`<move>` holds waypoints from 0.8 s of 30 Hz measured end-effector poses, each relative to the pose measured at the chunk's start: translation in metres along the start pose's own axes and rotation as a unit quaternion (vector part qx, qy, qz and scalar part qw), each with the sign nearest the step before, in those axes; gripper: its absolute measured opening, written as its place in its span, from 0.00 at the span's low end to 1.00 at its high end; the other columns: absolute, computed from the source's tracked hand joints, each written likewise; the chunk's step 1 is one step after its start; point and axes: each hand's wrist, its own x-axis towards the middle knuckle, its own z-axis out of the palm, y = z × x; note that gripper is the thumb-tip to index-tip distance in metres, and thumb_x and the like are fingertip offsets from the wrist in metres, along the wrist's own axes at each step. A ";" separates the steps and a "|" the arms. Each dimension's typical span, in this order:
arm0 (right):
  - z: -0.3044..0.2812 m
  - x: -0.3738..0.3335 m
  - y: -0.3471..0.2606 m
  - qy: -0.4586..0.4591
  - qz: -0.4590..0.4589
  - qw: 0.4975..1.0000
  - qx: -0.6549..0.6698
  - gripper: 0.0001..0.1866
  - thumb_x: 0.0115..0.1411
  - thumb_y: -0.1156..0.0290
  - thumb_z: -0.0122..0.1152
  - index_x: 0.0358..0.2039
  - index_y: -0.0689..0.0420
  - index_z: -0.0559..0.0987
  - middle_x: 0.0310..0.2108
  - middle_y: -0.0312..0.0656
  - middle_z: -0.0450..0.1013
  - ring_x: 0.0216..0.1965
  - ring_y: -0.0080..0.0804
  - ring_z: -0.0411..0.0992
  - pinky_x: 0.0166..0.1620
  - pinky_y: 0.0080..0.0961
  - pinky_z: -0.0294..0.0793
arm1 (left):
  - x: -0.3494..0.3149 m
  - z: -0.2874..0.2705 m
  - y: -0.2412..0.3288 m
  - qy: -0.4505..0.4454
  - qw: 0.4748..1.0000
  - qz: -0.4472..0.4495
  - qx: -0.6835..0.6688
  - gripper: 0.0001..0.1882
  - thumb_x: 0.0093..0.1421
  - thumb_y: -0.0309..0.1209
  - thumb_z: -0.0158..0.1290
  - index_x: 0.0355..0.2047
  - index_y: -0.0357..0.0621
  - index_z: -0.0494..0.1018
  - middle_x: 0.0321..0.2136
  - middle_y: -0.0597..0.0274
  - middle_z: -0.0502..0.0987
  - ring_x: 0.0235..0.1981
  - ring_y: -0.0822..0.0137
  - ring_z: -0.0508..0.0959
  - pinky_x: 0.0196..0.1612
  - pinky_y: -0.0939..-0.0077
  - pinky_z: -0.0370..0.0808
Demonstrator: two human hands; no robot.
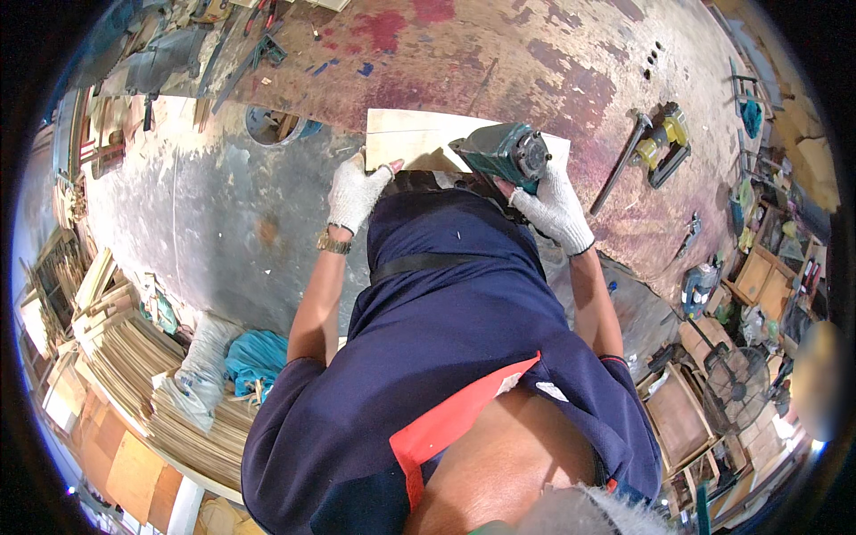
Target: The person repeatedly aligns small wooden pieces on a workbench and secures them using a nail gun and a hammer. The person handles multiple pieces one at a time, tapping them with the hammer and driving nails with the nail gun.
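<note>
A pale wooden board (412, 134) with a curved far edge lies along the near side of the worktable, in front of my body. My gloved left hand (358, 189) grips its left end, thumb near the top face. Across the board's right part sits a dark teal power tool (496, 153) with a round black end. My gloved right hand (557, 209) is closed around the tool's near right side; some of its fingers are hidden. The tool's underside, where it meets the board, is out of sight.
On the worktable (499, 53), a yellow-and-black tool (662, 147) and a long dark-handled tool (620, 165) lie to the right. A round bucket (272, 125) stands at the left. Stacked wood strips (134, 357) fill the lower left; a fan (736, 379) stands lower right.
</note>
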 end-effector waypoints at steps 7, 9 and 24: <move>-0.001 0.000 -0.009 0.008 0.007 0.999 -0.042 0.30 0.59 0.55 0.68 0.56 0.60 0.75 0.46 0.54 0.79 0.48 0.46 0.78 0.52 0.40 0.76 | 0.000 0.001 -0.005 -0.020 0.999 -0.026 -0.019 0.25 0.58 0.47 0.65 0.46 0.39 0.81 0.37 0.50 0.86 0.39 0.57 0.85 0.43 0.65 0.78; -0.001 0.000 -0.010 0.009 0.010 0.999 -0.049 0.30 0.59 0.56 0.69 0.56 0.61 0.75 0.46 0.54 0.79 0.48 0.45 0.78 0.52 0.39 0.75 | 0.000 0.000 -0.006 -0.020 0.999 -0.024 -0.021 0.24 0.58 0.46 0.65 0.46 0.39 0.81 0.37 0.50 0.86 0.39 0.57 0.85 0.43 0.65 0.78; -0.080 -0.083 0.092 0.428 0.167 0.884 -0.080 0.25 0.55 0.73 0.65 0.55 0.57 0.76 0.36 0.45 0.77 0.33 0.32 0.75 0.39 0.32 0.76 | 0.019 0.003 -0.015 -0.012 0.946 -0.062 -0.319 0.23 0.66 0.49 0.58 0.42 0.38 0.78 0.33 0.63 0.80 0.31 0.77 0.77 0.35 0.78 0.73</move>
